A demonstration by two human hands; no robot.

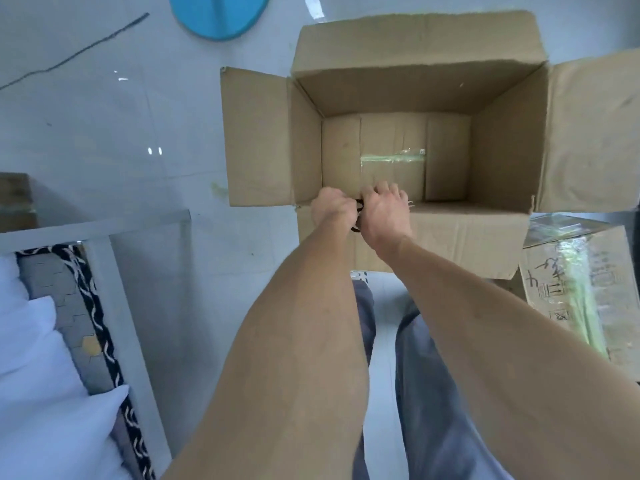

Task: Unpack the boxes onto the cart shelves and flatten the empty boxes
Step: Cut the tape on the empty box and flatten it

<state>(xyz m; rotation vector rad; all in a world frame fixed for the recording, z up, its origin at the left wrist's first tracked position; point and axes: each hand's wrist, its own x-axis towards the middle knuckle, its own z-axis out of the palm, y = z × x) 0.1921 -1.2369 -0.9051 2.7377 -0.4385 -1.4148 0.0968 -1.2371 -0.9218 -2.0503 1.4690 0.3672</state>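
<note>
Two bare forearms are reaching forward from the bottom of the view, above legs in blue-grey trousers (426, 393). At far left, well apart from the fingers, a white cart (104, 237) is standing with white pillows (38, 358) and a grey patterned mat (69, 306) lying on its shelf. The left hand (330, 206) is curling its fingers at the near edge of the open box (398, 98). The fingers are closed around something small and dark (358, 216), but I cannot tell what this thing is. Just beside it and touching it, the right hand (386, 211) is also curling its fingers over the near rim, and they seem to be holding the same dark thing; its fingertips are pointing into the box. The box is standing on the pale floor (121, 116) with all four flaps folded out. Beyond the fingers, only its bottom is showing, where a strip of greenish tape (393, 157) is crossing the middle seam. To the right of the fingers, near the right flap, a second box (588, 289) is lying, taped shut, with dark marks on its side. Far beyond the fingers, at top, part of a blue round thing (218, 15) is showing.
</note>
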